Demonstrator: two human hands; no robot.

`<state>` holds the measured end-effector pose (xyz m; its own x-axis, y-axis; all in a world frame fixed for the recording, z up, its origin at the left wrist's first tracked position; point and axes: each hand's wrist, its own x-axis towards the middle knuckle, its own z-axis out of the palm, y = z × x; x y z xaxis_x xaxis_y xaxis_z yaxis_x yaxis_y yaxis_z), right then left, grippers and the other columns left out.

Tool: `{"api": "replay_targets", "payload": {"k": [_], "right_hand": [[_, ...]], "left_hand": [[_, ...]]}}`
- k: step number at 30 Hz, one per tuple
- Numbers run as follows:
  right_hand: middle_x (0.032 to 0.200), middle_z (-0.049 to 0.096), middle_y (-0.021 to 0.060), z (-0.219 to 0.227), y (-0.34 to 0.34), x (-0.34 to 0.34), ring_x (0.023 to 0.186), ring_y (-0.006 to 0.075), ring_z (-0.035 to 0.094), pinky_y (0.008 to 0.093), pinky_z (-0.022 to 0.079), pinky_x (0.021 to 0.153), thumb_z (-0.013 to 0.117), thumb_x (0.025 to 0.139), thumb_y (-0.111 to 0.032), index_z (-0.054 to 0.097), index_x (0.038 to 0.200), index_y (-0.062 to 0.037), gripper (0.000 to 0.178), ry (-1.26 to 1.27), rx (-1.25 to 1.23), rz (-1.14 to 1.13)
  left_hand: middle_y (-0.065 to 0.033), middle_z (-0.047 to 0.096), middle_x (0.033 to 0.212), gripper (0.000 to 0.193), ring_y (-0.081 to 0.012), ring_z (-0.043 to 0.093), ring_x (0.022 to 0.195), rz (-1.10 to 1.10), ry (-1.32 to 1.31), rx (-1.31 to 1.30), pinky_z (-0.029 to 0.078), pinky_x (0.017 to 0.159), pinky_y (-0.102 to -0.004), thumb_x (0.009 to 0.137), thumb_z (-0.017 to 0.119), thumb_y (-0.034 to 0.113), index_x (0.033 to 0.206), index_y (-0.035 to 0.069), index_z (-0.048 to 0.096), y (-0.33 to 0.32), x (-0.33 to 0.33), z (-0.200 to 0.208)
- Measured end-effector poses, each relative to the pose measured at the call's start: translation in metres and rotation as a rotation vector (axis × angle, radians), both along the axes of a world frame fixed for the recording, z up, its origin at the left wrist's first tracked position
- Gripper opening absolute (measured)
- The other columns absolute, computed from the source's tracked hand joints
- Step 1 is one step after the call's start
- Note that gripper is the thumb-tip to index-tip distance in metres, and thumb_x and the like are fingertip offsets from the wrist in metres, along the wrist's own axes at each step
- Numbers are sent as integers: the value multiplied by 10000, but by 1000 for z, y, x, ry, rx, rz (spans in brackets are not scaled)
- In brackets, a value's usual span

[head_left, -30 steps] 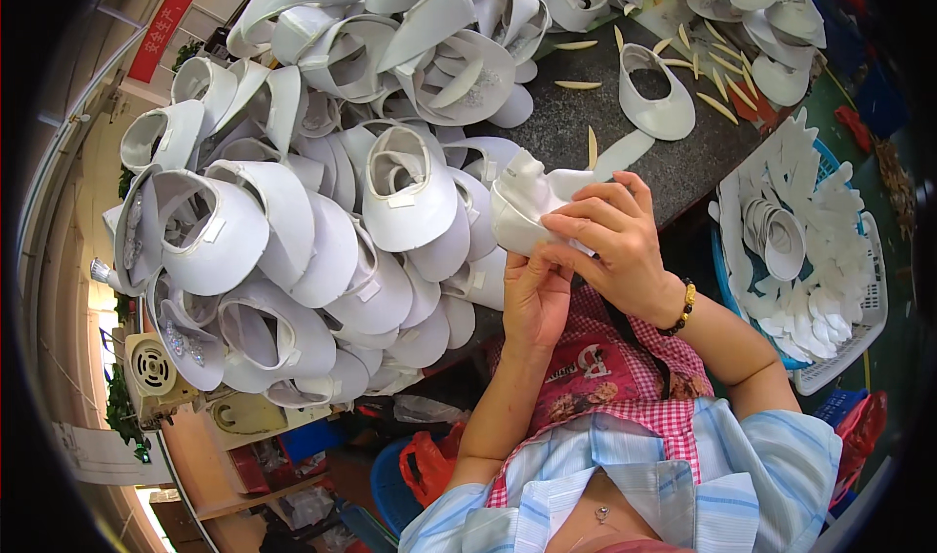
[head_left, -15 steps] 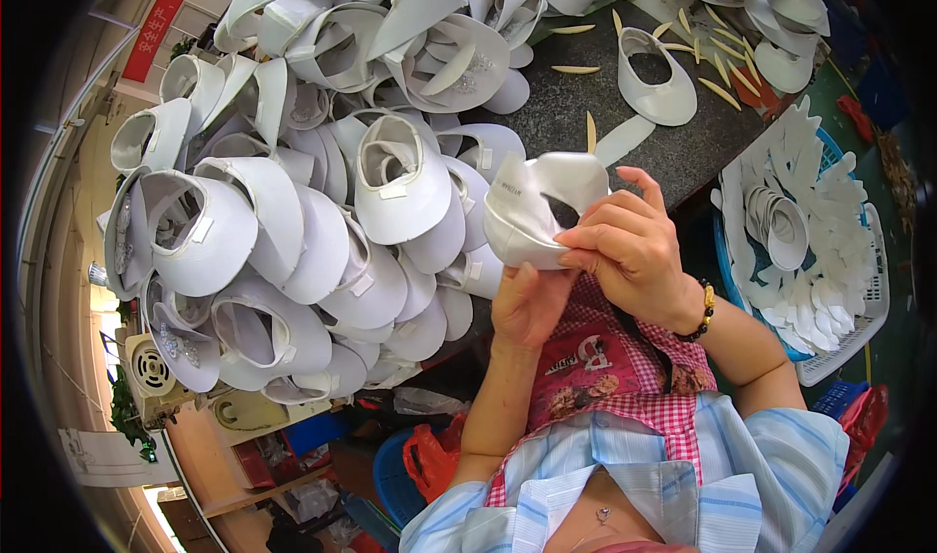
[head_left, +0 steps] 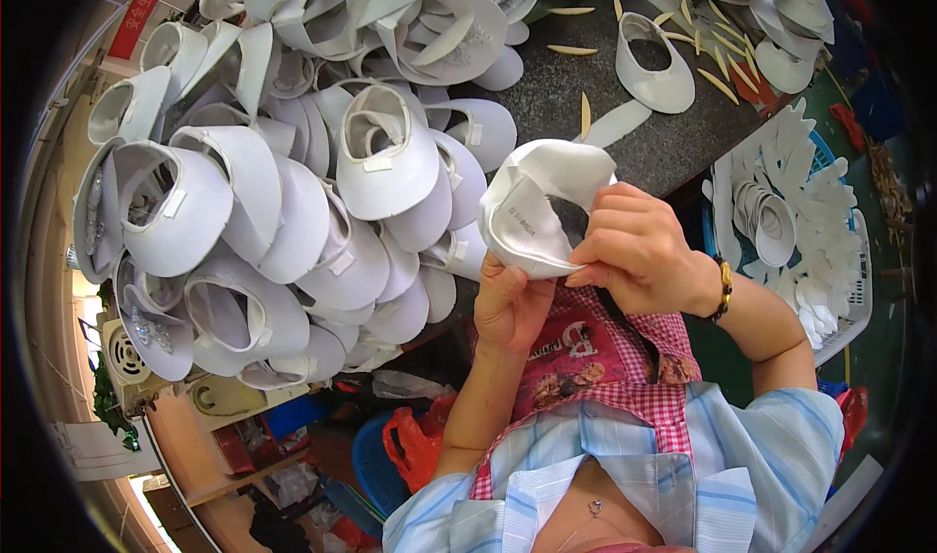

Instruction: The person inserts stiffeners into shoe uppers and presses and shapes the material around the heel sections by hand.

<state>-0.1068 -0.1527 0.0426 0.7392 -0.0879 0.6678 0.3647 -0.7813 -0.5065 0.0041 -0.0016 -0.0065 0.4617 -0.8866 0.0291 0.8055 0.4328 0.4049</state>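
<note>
A white shoe upper (head_left: 517,223), curved round an opening and marked with small dark print inside, is held up in front of my apron. My left hand (head_left: 511,304) grips its lower edge from below, thumb on the near side. At the right end of that edge, my right hand (head_left: 639,250) pinches the rim with thumb and fingers. Beside it on the left lies a big heap of similar white uppers (head_left: 386,153), several with small pale tabs. One more upper (head_left: 656,63) rests apart on the dark tabletop, near a flat white piece (head_left: 615,123).
Thin cream crescent strips (head_left: 717,86) are scattered on the dark tabletop (head_left: 547,94). A blue and white basket (head_left: 859,280) of white pieces (head_left: 776,226) stands at the right. More white pieces (head_left: 781,65) are piled far right. A red bag (head_left: 415,446) hangs low left.
The held upper has tipped so that more of its inside shows. Both hands still grip it, and my right fingers have curled in more closely. The whole view has shifted slightly.
</note>
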Motion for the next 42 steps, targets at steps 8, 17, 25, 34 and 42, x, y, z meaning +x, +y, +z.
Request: {"api": "replay_targets", "payload": {"k": [8,17,25,34,42], "right_hand": [[701,542,90,0,6,-1,678,295,586,369,476,605,710,755,-134,640,861,-40,158,88,111,-56],[749,523,89,-4,3,-2,692,283,554,381,436,586,722,729,-132,584,822,-57,183,204,249,184],[801,534,79,-7,-1,-8,727,291,535,382,438,627,748,718,-193,548,807,-56,259,227,-53,219],[833,570,97,-20,-30,-4,809,261,617,359,497,729,720,744,-125,535,1119,-50,425,652,309,247],[761,615,16,-49,-23,7,678,53,573,235,483,589,654,907,-168,606,896,-3,172,765,766,75]], "left_hand": [[-104,527,1304,579,-221,527,1191,78,-11,44,440,1021,-364,823,706,94,1335,46,439,-2,-15,-18],[-98,601,1199,515,-225,572,1136,109,-149,109,456,1006,-381,766,747,48,1238,53,542,7,-16,-28],[-126,622,1138,431,-205,597,1075,-94,-102,35,473,956,-359,763,720,-35,1166,-36,566,16,8,-13],[-74,630,1114,398,-166,604,1015,100,-291,383,475,911,-314,789,713,-2,1160,-13,572,1,-3,-42],[-115,590,1202,465,-234,577,1113,-8,-136,308,455,979,-383,838,674,37,1260,-25,488,-2,-13,-50]]}}
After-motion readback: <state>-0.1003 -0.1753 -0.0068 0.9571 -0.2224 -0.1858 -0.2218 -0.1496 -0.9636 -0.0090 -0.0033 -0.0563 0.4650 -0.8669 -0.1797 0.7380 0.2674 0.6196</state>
